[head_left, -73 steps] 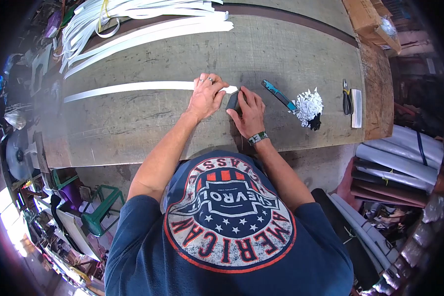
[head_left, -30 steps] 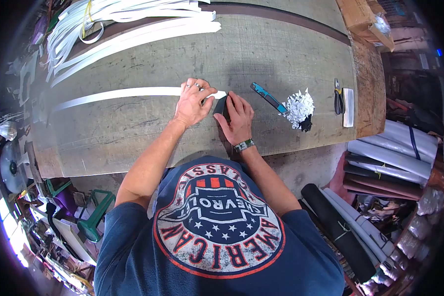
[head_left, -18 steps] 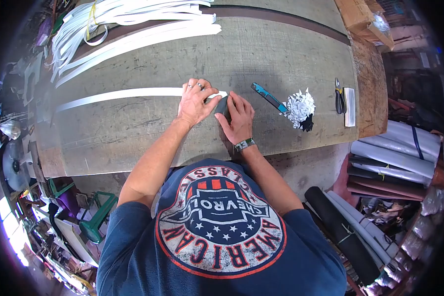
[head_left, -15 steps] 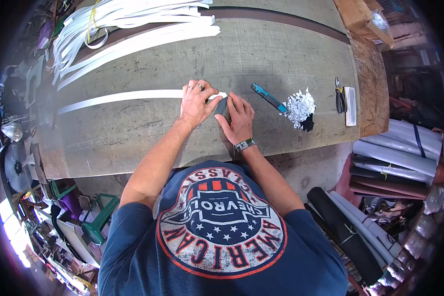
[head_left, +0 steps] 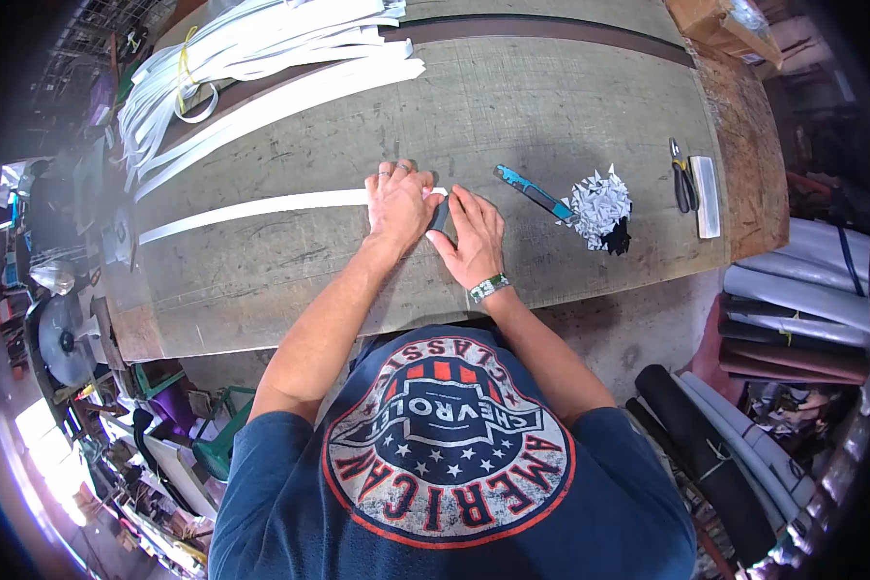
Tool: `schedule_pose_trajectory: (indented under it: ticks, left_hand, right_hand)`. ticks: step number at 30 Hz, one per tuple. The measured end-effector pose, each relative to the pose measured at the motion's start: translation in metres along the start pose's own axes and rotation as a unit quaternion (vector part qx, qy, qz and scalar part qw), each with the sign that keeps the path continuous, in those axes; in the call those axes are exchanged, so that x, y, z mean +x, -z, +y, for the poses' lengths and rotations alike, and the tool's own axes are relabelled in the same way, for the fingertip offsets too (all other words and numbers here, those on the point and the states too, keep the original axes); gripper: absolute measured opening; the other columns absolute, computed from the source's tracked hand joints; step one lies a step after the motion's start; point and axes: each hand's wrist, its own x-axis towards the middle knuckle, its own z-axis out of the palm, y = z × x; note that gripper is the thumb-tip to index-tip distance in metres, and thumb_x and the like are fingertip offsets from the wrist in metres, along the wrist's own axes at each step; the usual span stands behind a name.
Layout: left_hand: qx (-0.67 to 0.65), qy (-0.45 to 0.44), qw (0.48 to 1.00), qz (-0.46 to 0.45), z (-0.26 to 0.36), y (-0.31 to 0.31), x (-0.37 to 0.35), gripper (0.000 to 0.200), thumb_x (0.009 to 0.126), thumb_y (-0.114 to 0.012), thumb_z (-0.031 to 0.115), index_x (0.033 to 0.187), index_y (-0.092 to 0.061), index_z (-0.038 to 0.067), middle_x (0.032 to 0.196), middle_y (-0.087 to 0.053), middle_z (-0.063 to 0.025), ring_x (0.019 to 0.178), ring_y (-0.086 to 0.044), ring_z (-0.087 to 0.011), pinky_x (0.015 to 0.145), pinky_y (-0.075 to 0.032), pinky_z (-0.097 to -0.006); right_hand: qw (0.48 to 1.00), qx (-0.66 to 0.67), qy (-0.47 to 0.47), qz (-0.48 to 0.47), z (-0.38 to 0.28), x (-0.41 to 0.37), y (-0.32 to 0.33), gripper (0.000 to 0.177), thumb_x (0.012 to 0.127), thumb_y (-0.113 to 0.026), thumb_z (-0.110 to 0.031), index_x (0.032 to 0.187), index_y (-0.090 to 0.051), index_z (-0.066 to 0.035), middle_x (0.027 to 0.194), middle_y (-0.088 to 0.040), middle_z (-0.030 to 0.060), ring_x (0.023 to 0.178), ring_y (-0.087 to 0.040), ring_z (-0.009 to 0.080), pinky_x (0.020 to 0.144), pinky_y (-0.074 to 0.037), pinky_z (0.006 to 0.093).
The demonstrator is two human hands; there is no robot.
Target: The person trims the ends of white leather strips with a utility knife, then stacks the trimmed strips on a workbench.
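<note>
A long white strip (head_left: pixel 251 207) lies flat across the worn workbench (head_left: pixel 512 97). My left hand (head_left: pixel 396 200), with a ring on one finger, presses down on the strip's right end, fingers curled over it. My right hand (head_left: pixel 474 237), a band on its wrist, grips a small dark block (head_left: pixel 440 215) set against that same end of the strip. The two hands touch, and most of the block is hidden between them.
A blue utility knife (head_left: pixel 535 192), a heap of white offcuts (head_left: pixel 600 201) and pliers (head_left: pixel 682 187) beside a white block (head_left: pixel 707 196) lie to the right. A bundle of white strips (head_left: pixel 242 63) fills the far left. Rolls of material (head_left: pixel 793 304) stand below the bench's right edge.
My hands have drawn closer together at the strip's end, and the dark block is now more covered. The view has shifted slightly.
</note>
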Motion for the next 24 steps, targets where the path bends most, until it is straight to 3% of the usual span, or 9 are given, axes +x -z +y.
schedule_pose_trajectory:
  ticks: [3, 4, 7, 9, 11, 16, 19, 24]
  left_hand:
    - [0.042, 0.003, 0.999, -0.021, 0.009, 0.009, 0.004, 0.019, 0.087, -0.084, 0.029, 0.101, -0.081, 0.017, 0.127, -0.070, -0.0077, 0.129, -0.056, -0.0319, 0.106, -0.041, -0.0494]
    - [0.060, -0.012, 0.998, -0.014, 0.008, 0.008, 0.006, 0.020, 0.086, -0.084, 0.032, 0.096, -0.081, 0.015, 0.123, -0.072, -0.0099, 0.125, -0.060, -0.0332, 0.099, -0.047, -0.0495]
    - [0.096, -0.012, 0.995, -0.024, 0.015, 0.007, 0.015, 0.020, 0.084, -0.082, 0.031, 0.090, -0.080, 0.013, 0.105, -0.074, -0.0142, 0.107, -0.069, -0.0369, 0.086, -0.055, -0.0509]
    - [0.059, -0.015, 0.998, -0.019, 0.006, -0.008, 0.016, 0.020, 0.082, -0.080, 0.031, 0.086, -0.079, 0.011, 0.098, -0.075, -0.0171, 0.097, -0.073, -0.0385, 0.079, -0.058, -0.0517]
    - [0.032, 0.058, 0.996, -0.051, -0.002, -0.028, 0.018, 0.021, 0.083, -0.080, 0.030, 0.090, -0.078, 0.010, 0.099, -0.076, -0.0175, 0.102, -0.073, -0.0384, 0.087, -0.059, -0.0510]
    - [-0.017, 0.056, 0.998, 0.008, 0.007, -0.018, 0.002, 0.022, 0.087, -0.082, 0.031, 0.098, -0.079, 0.012, 0.107, -0.076, -0.0117, 0.111, -0.071, -0.0357, 0.093, -0.058, -0.0496]
    - [-0.024, 0.055, 0.997, 0.055, 0.007, -0.025, -0.005, 0.021, 0.088, -0.083, 0.031, 0.099, -0.079, 0.013, 0.110, -0.076, -0.0103, 0.111, -0.071, -0.0348, 0.093, -0.058, -0.0492]
    - [-0.004, 0.098, 0.995, -0.007, 0.015, -0.008, -0.003, 0.022, 0.089, -0.079, 0.032, 0.097, -0.078, 0.012, 0.105, -0.075, -0.0116, 0.109, -0.072, -0.0361, 0.092, -0.059, -0.0499]
  right_hand:
    - [0.998, 0.057, -0.013, -0.012, 0.012, 0.006, 0.008, 0.057, 0.095, -0.073, -0.029, 0.146, -0.062, -0.004, 0.157, -0.054, 0.0160, 0.139, -0.052, 0.0374, 0.115, -0.041, 0.0526]
    - [0.998, 0.056, 0.012, -0.008, 0.018, 0.010, 0.012, 0.056, 0.092, -0.071, -0.014, 0.147, -0.062, -0.006, 0.155, -0.054, 0.0178, 0.135, -0.053, 0.0388, 0.111, -0.045, 0.0530]
    - [0.996, 0.024, 0.058, -0.058, 0.029, 0.022, 0.029, 0.064, 0.083, -0.072, -0.004, 0.146, -0.062, -0.007, 0.156, -0.053, 0.0173, 0.133, -0.054, 0.0389, 0.107, -0.047, 0.0535]
    - [0.985, -0.067, 0.119, -0.101, 0.024, 0.031, 0.036, 0.073, 0.075, -0.073, 0.001, 0.146, -0.060, -0.008, 0.157, -0.051, 0.0154, 0.132, -0.055, 0.0386, 0.105, -0.048, 0.0536]
    - [0.977, -0.091, 0.137, -0.138, 0.024, 0.032, 0.032, 0.076, 0.074, -0.075, 0.000, 0.147, -0.058, -0.008, 0.158, -0.049, 0.0133, 0.133, -0.054, 0.0387, 0.103, -0.048, 0.0533]
    - [0.957, -0.151, 0.146, -0.199, 0.027, 0.038, 0.039, 0.074, 0.076, -0.076, -0.002, 0.148, -0.057, -0.006, 0.161, -0.046, 0.0119, 0.134, -0.052, 0.0403, 0.104, -0.048, 0.0536]
    - [0.958, -0.142, 0.148, -0.199, 0.029, 0.037, 0.038, 0.074, 0.077, -0.076, -0.003, 0.148, -0.057, -0.006, 0.161, -0.045, 0.0118, 0.135, -0.051, 0.0410, 0.104, -0.049, 0.0548]
    - [0.972, -0.108, 0.152, -0.143, 0.024, 0.034, 0.036, 0.066, 0.079, -0.074, -0.005, 0.144, -0.061, -0.008, 0.157, -0.050, 0.0117, 0.133, -0.052, 0.0406, 0.103, -0.049, 0.0579]
